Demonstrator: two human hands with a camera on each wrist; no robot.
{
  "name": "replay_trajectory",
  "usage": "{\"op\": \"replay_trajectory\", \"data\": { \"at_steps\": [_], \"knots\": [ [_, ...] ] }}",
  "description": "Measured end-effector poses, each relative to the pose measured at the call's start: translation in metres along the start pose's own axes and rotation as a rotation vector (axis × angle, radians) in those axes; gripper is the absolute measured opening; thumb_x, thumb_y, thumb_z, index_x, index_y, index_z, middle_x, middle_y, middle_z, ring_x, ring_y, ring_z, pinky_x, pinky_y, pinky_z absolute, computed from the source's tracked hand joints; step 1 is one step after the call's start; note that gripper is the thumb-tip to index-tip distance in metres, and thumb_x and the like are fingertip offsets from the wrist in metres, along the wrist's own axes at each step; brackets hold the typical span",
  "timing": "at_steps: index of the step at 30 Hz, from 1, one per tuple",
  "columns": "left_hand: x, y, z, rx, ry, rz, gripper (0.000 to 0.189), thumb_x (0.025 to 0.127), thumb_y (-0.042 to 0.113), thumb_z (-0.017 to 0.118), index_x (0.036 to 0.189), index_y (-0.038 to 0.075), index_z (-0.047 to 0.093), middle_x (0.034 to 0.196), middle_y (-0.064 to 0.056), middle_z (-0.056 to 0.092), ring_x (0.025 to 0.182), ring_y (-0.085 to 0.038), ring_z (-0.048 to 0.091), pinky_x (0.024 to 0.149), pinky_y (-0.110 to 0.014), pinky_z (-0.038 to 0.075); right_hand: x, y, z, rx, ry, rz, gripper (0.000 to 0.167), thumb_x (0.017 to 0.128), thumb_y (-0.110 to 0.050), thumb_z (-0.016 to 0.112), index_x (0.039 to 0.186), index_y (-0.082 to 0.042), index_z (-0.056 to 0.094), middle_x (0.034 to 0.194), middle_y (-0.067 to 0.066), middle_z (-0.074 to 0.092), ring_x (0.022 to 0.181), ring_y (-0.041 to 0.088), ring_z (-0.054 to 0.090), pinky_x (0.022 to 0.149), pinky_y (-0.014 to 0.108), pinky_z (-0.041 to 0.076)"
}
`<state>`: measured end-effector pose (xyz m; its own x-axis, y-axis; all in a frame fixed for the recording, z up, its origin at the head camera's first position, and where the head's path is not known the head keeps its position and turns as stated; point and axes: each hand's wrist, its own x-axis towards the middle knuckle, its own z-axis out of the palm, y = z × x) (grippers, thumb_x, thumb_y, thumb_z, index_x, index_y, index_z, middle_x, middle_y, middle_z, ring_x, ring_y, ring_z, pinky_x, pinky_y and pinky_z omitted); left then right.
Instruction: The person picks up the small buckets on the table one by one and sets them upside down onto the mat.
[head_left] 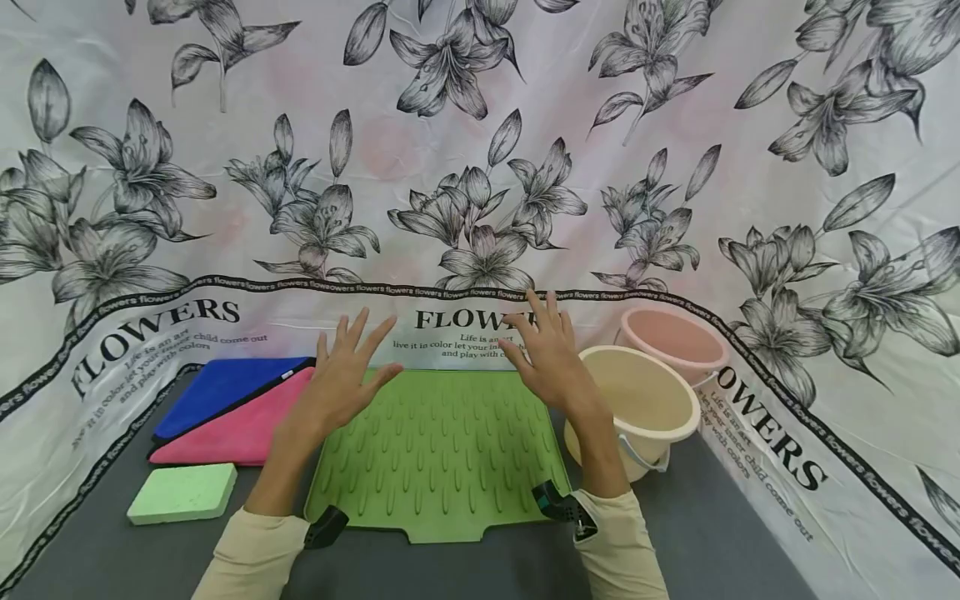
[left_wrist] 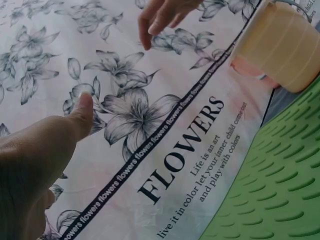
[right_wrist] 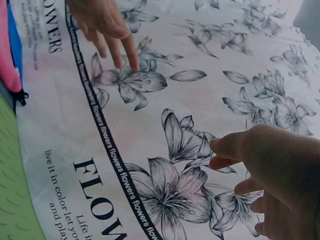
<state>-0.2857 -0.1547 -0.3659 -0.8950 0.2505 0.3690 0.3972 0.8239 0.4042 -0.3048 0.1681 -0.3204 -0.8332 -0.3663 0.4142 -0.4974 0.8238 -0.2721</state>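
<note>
Both hands hover with fingers spread and nothing in them. In the head view the left hand [head_left: 341, 379] is raised over the left edge of a green ridged mat [head_left: 442, 450]. A pink and blue zippered pouch [head_left: 240, 417] lies just left of that forearm. My right hand [head_left: 555, 358] is up over the mat's far right corner, beside a cream bucket [head_left: 637, 392]. The left wrist view shows the left thumb [left_wrist: 82, 115] extended against the flowered cloth. In the right wrist view the right hand [right_wrist: 280, 170] points its fingers toward the cloth's printed flowers.
A pink bucket [head_left: 675, 342] stands behind the cream one at the right. On the grey table [head_left: 525, 567] a pale green sponge [head_left: 182, 493] lies at the left, in front of the pouch. White flower-printed cloth [head_left: 480, 125] hangs behind and borders both sides.
</note>
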Motion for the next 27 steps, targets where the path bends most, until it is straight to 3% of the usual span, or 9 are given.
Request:
{"op": "replay_trajectory", "data": {
  "at_steps": [8, 16, 27],
  "knots": [
    [-0.001, 0.0, 0.013, -0.091, 0.011, 0.019, 0.073, 0.107, 0.054, 0.05, 0.169, 0.027, 0.021, 0.177, -0.018, 0.006, 0.162, -0.052, 0.001, 0.125, -0.078, 0.002, -0.008, -0.004, -0.005, -0.01, 0.083, -0.048, 0.04, 0.11, -0.033, 0.053, 0.145, -0.014, 0.056, 0.176, 0.018, 0.014, 0.163, 0.048, -0.003, 0.131, 0.069, 0.003],
    [0.014, 0.007, 0.018, -0.163, 0.046, 0.076, 0.07, 0.109, 0.046, 0.051, 0.169, 0.024, 0.022, 0.177, -0.019, 0.01, 0.162, -0.052, 0.005, 0.126, -0.077, 0.007, -0.012, -0.002, -0.019, 0.03, 0.182, -0.057, 0.037, 0.109, -0.028, 0.057, 0.143, -0.014, 0.058, 0.175, 0.02, 0.02, 0.164, 0.046, -0.001, 0.132, 0.066, 0.004],
    [0.027, 0.012, 0.017, -0.226, 0.078, 0.133, 0.068, 0.11, 0.043, 0.051, 0.168, 0.02, 0.024, 0.176, -0.019, 0.014, 0.161, -0.052, 0.01, 0.125, -0.076, 0.015, -0.011, 0.013, -0.016, 0.118, 0.382, -0.133, 0.029, 0.105, -0.014, 0.062, 0.133, -0.006, 0.066, 0.166, 0.024, 0.036, 0.159, 0.047, 0.026, 0.127, 0.069, 0.023]
  ]
}}
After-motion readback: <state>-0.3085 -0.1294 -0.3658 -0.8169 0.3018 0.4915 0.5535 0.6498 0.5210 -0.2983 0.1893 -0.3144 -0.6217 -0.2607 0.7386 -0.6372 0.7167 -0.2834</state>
